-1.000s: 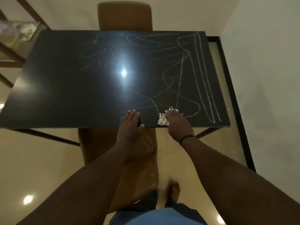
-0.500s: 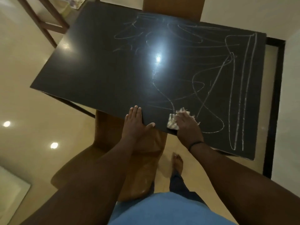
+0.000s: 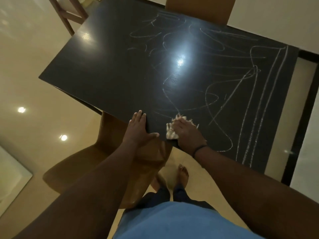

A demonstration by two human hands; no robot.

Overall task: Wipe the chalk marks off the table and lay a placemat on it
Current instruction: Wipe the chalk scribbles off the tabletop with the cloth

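1. Two hands work at the near edge of one dark table [image 3: 107, 69]: the left hand [image 3: 138, 128] lies flat, fingers straight, bracing the edge, while the right hand [image 3: 187, 133] presses a crumpled white cloth [image 3: 170, 133] against the top.
2. Over the last second the cloth has barely shifted, staying just beside the left hand; only the viewpoint has swung leftward.
3. The chalk marks [image 3: 215, 80] look untouched, so wiping appears barely begun.
4. Counted: one cloth, one table, two tan chairs, the near chair [image 3: 96, 163] and far chair [image 3: 198, 7]; no placemat is visible.
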